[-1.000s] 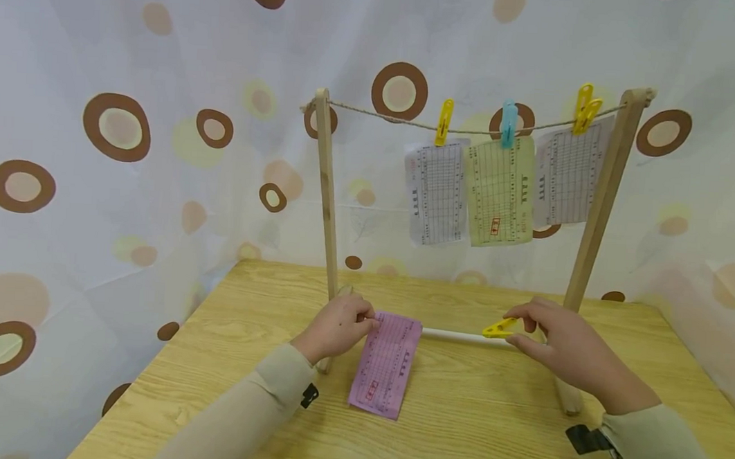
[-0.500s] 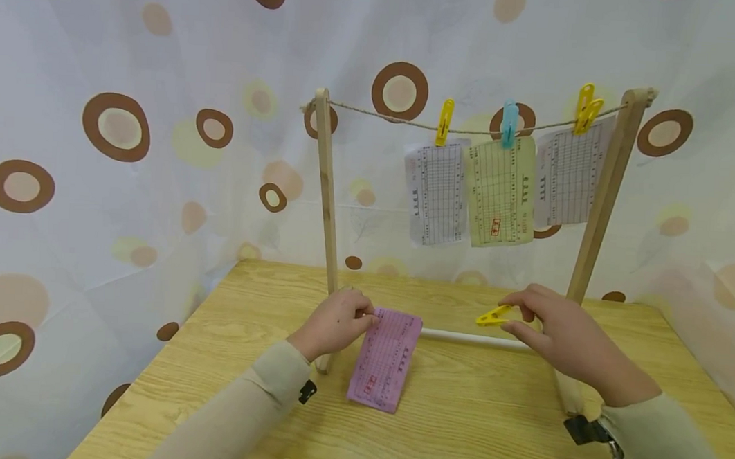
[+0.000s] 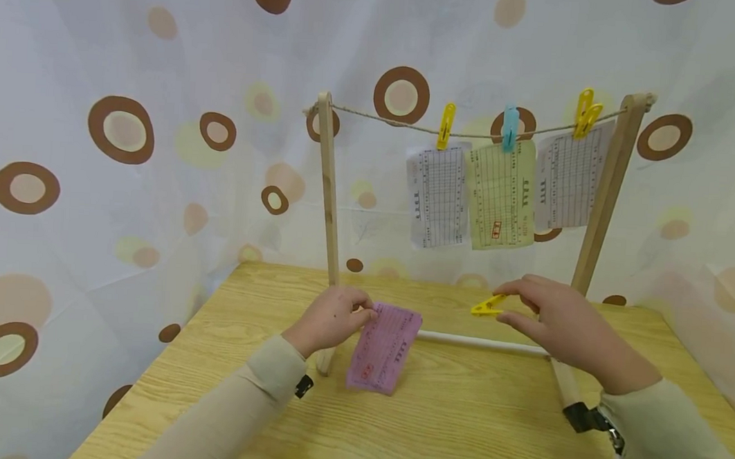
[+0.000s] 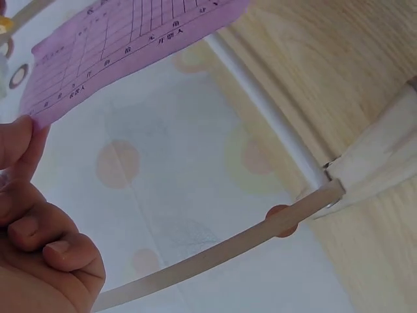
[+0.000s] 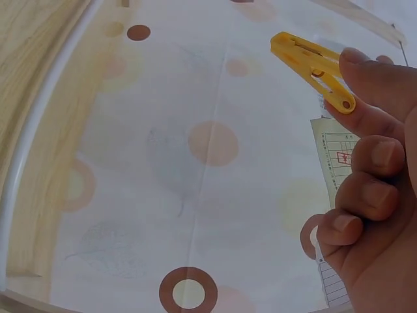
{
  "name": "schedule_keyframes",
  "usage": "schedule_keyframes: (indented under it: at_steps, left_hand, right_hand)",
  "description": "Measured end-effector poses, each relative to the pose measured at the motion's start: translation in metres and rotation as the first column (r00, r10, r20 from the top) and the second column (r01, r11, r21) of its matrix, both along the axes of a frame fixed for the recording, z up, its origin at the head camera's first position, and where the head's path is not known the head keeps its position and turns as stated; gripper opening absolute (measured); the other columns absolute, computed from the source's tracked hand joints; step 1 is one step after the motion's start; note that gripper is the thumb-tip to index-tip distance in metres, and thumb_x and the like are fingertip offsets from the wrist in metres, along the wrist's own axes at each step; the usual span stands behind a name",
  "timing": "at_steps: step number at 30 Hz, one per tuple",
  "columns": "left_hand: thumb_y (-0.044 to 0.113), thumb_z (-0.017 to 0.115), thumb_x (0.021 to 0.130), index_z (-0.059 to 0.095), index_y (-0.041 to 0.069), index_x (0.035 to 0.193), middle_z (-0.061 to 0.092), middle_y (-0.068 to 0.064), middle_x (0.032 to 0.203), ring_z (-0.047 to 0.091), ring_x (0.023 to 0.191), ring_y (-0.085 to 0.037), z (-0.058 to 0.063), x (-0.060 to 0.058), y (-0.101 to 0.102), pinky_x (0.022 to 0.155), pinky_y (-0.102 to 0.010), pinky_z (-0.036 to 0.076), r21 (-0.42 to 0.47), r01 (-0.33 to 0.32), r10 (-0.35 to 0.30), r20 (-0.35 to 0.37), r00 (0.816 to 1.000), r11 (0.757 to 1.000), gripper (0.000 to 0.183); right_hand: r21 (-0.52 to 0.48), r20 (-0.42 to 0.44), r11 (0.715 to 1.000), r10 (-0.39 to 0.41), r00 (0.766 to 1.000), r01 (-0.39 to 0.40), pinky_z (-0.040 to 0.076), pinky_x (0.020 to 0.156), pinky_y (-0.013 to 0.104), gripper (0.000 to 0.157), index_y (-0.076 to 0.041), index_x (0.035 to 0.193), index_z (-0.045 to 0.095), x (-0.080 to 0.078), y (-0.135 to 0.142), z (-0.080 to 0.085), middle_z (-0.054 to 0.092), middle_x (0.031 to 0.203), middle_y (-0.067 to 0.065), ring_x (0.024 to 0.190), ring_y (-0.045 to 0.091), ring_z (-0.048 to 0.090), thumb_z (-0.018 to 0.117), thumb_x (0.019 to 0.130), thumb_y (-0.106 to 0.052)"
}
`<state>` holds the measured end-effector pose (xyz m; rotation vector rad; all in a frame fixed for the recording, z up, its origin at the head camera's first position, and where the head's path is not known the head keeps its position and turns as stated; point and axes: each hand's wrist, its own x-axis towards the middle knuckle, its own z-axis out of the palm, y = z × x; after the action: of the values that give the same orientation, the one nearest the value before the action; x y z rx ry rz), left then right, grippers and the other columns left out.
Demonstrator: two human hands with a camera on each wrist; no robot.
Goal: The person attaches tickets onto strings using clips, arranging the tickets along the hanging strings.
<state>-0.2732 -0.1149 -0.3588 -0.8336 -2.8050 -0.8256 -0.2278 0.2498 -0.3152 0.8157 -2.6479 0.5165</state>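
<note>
My left hand (image 3: 336, 316) pinches a pink printed slip (image 3: 386, 345) by its upper left corner, and the slip hangs tilted above the table. In the left wrist view the thumb and index finger hold the slip's corner (image 4: 98, 68). A yellow clothespin (image 3: 488, 306) sits between the thumb and index finger of my right hand (image 3: 562, 326). Its handle ends are pinched and its nose points left, as the right wrist view shows the clothespin (image 5: 316, 72). Above, a twine line (image 3: 386, 119) carries a white slip (image 3: 442, 199), a yellow slip (image 3: 501, 198) and another white slip (image 3: 572, 178).
Two wooden posts (image 3: 328, 186) hold the twine, joined low down by a white rod (image 3: 480, 342). On the line, yellow clothespins (image 3: 446, 126) and a blue clothespin (image 3: 510, 128) grip the slips. The wooden table (image 3: 444, 428) ends at a dotted curtain (image 3: 156, 211).
My right hand has risen and moved slightly left with the yellow clothespin. The pink slip has lifted a little in my left hand, its lower end swinging up.
</note>
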Motion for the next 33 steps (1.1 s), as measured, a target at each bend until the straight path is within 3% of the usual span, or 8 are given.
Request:
schedule_keyframes:
  at_steps: [4, 11, 14, 18, 21, 27, 33]
  left_hand:
    - [0.026, 0.064, 0.101, 0.076, 0.016, 0.099, 0.057, 0.007, 0.072, 0.043, 0.058, -0.01, 0.007, 0.001, -0.002, 0.052, -0.028, 0.038, -0.007, -0.003, 0.003, -0.021, 1.0, 1.0, 0.015]
    - [0.026, 0.064, 0.101, 0.077, 0.013, 0.105, 0.067, 0.007, 0.085, 0.047, 0.062, -0.011, 0.02, 0.002, -0.006, 0.057, -0.029, 0.042, 0.0, -0.019, 0.019, -0.054, 0.998, 1.0, 0.019]
    - [0.026, 0.063, 0.102, 0.077, 0.012, 0.106, 0.067, 0.004, 0.083, 0.042, 0.056, -0.009, 0.025, 0.002, -0.007, 0.054, -0.027, 0.039, 0.012, -0.023, 0.024, -0.072, 0.997, 1.0, 0.02]
    - [0.025, 0.064, 0.102, 0.076, 0.011, 0.104, 0.064, 0.004, 0.077, 0.035, 0.052, -0.008, 0.033, 0.003, -0.008, 0.05, -0.026, 0.033, 0.028, -0.018, 0.02, -0.106, 0.994, 0.999, 0.019]
    - [0.024, 0.064, 0.101, 0.075, 0.011, 0.1, 0.065, 0.005, 0.078, 0.035, 0.052, -0.007, 0.04, 0.004, -0.008, 0.051, -0.025, 0.033, 0.032, -0.015, 0.019, -0.139, 0.99, 0.999, 0.016]
    - [0.021, 0.065, 0.1, 0.075, 0.011, 0.097, 0.066, 0.004, 0.078, 0.038, 0.053, -0.008, 0.052, 0.003, -0.011, 0.052, -0.026, 0.036, 0.044, -0.003, 0.012, -0.187, 0.982, 0.999, 0.014]
    - [0.019, 0.065, 0.1, 0.075, 0.011, 0.095, 0.062, 0.005, 0.075, 0.042, 0.056, -0.01, 0.061, 0.003, -0.015, 0.054, -0.028, 0.038, 0.058, -0.007, 0.02, -0.224, 0.974, 0.998, 0.014]
  right_hand:
    - [0.023, 0.002, 1.0, -0.017, 1.0, 0.017, 0.039, 0.063, 0.034, 0.035, -0.018, 0.126, 0.067, 0.0, -0.001, 0.008, 0.055, 0.087, -0.008, 0.071, 0.012, 0.042, 0.072, 0.096, -0.035]
    - [0.028, -0.064, 1.0, -0.005, 0.998, 0.006, 0.046, 0.067, 0.039, 0.033, -0.017, 0.125, 0.068, -0.001, -0.006, 0.023, 0.066, 0.102, -0.003, 0.076, 0.015, 0.051, 0.074, 0.095, -0.029]
    - [0.033, -0.076, 0.999, -0.002, 0.997, 0.004, 0.045, 0.066, 0.037, 0.033, -0.017, 0.125, 0.068, -0.002, -0.008, 0.029, 0.066, 0.102, -0.003, 0.074, 0.014, 0.049, 0.074, 0.095, -0.027]
    - [0.044, -0.093, 0.999, 0.008, 0.996, -0.004, 0.039, 0.062, 0.034, 0.033, -0.015, 0.125, 0.068, -0.003, -0.012, 0.04, 0.058, 0.086, -0.006, 0.067, 0.013, 0.041, 0.074, 0.094, -0.024]
    - [0.044, -0.113, 0.999, 0.019, 0.993, -0.014, 0.036, 0.059, 0.033, 0.033, -0.013, 0.124, 0.069, -0.003, -0.015, 0.048, 0.048, 0.075, -0.006, 0.062, 0.012, 0.036, 0.076, 0.093, -0.022]
    - [0.059, -0.169, 0.998, 0.036, 0.985, -0.027, 0.036, 0.058, 0.033, 0.03, -0.013, 0.122, 0.071, -0.003, -0.023, 0.064, 0.052, 0.079, -0.005, 0.063, 0.012, 0.038, 0.076, 0.093, -0.022]
    - [0.053, -0.197, 0.998, 0.027, 0.98, -0.017, 0.031, 0.056, 0.032, 0.031, -0.014, 0.122, 0.071, -0.003, -0.029, 0.079, 0.04, 0.069, -0.006, 0.06, 0.012, 0.034, 0.077, 0.092, -0.023]
